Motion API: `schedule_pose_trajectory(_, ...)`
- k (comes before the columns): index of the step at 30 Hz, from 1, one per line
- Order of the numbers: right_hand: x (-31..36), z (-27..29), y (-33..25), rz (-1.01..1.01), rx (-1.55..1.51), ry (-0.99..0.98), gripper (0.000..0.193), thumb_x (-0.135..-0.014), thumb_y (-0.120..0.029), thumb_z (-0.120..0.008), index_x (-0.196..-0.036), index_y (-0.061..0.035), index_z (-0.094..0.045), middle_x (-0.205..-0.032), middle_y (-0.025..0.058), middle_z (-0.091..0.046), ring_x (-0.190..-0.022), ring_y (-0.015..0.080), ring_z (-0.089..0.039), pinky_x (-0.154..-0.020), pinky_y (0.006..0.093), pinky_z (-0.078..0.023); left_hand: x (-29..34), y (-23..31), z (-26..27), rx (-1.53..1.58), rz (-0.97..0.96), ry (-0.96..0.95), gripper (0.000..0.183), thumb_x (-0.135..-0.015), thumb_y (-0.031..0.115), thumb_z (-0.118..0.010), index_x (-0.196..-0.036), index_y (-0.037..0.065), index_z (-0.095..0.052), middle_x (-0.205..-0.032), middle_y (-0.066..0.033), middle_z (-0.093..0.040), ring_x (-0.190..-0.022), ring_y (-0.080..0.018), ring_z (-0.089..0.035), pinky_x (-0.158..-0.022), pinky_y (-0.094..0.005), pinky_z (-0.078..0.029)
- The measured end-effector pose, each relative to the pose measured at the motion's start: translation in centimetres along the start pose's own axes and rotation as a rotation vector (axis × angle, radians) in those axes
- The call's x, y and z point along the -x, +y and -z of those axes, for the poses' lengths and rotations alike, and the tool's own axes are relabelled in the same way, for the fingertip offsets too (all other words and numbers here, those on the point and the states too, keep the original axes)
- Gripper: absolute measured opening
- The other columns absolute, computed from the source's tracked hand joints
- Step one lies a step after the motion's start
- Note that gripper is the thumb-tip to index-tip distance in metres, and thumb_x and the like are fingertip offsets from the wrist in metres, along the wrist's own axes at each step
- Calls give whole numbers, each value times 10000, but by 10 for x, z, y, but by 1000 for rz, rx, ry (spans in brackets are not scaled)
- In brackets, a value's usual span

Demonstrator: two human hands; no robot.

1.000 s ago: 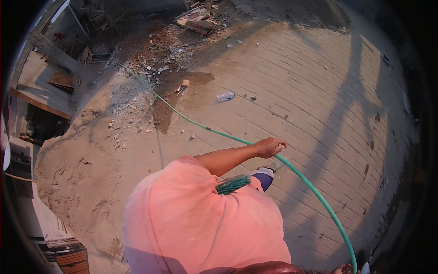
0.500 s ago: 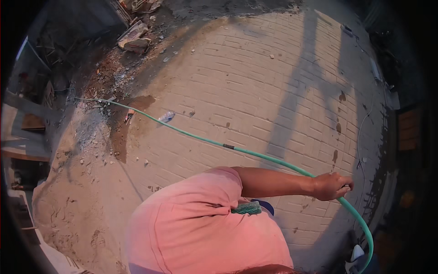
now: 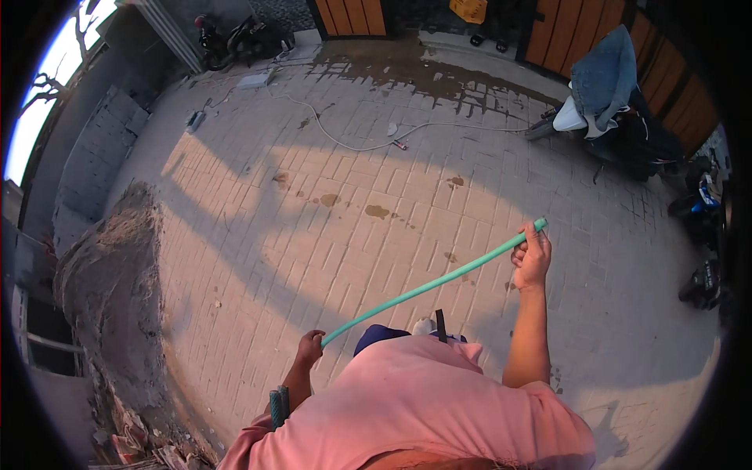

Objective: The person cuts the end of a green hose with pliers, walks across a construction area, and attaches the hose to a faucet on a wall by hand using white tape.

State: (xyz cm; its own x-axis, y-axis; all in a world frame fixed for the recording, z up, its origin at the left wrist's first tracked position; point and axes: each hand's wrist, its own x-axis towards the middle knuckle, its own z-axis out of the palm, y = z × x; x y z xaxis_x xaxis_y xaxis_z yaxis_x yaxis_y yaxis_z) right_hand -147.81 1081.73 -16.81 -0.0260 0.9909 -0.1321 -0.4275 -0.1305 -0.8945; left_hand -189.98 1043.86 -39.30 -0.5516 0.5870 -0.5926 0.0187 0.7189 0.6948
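Since half a second ago the view has swung away from the rubble, and the hose [image 3: 431,286], which ran off over the paving to that heap, now spans the gap between two hands with its end showing. It hangs above the middle of the paving [image 3: 368,258], rising from left to right in a slight sag. The left hand [image 3: 311,348] is clamped on it low, near the shirt [image 3: 439,384]. The right hand [image 3: 533,262] is raised farther out, its fingers closed round the hose just short of the end, which pokes up past them.

By the left forearm stands a dark green mesh roll [image 3: 278,407] — what holds it I cannot tell.

Past the hose, damp spots [image 3: 377,211] dot the paving. A pale cable [image 3: 470,126] winds across it farther off, toward a motorbike [image 3: 638,145] near the far right corner, with a denim jacket [image 3: 595,78] draped over its front. A wet patch [image 3: 392,66] darkens the far edge, before a wooden gate [image 3: 580,35]. Dark motorbikes [image 3: 247,39] stand at the far left corner. Along the left edge lies a sand pile [image 3: 110,258] — below it, debris [image 3: 149,450] at the near left corner.
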Motion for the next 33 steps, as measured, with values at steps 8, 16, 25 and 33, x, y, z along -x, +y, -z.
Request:
schedule_pose_trajectory(8, -195, -117, 63, -149, 220, -333, 313, -954, -333, -608, -890, -28, -633, -607, -38, -448, -503, 61, -391, -476, 255, -334, -144, 80, 11, -163, 212, -66, 246, -864, 163, -506, -986, 29, -672, -724, -104, -615, -559, -235, -582, -486, -384, -464)
schedule_pose_trajectory(16, -502, -214, 257, -350, 808, -53, 381, -918, -362, -601, -867, 14, -640, -799, 157, -646, -781, 288, -615, -735, 438, -468, -336, 144, -45, -1355, -101, -611, 198, -848, 239, -662, -992, 123, -732, -801, -96, -715, -814, -314, -708, -706, -459, -559)
schedule_pose_trajectory(25, -761, -265, 297, -269, 1037, 37, 414, -923, -388, -572, -912, 18, -651, -890, 237, -666, -859, 381, -648, -767, 467, -481, -502, 397, -59, -126, 628, -124, 231, -906, 167, -450, -815, 30, -611, -624, -98, -558, -441, -212, -533, -379, -363, -399)
schedule_pose_trajectory(33, -1023, -362, 301, -163, 1039, -92, 466, -923, -428, -542, -958, 27, -639, -965, 260, -655, -946, 420, -628, -823, 487, -486, -730, 580, -103, -558, 335, -436, 239, -944, 233, -456, -874, 71, -616, -675, -81, -556, -509, -209, -533, -456, -417, -433)
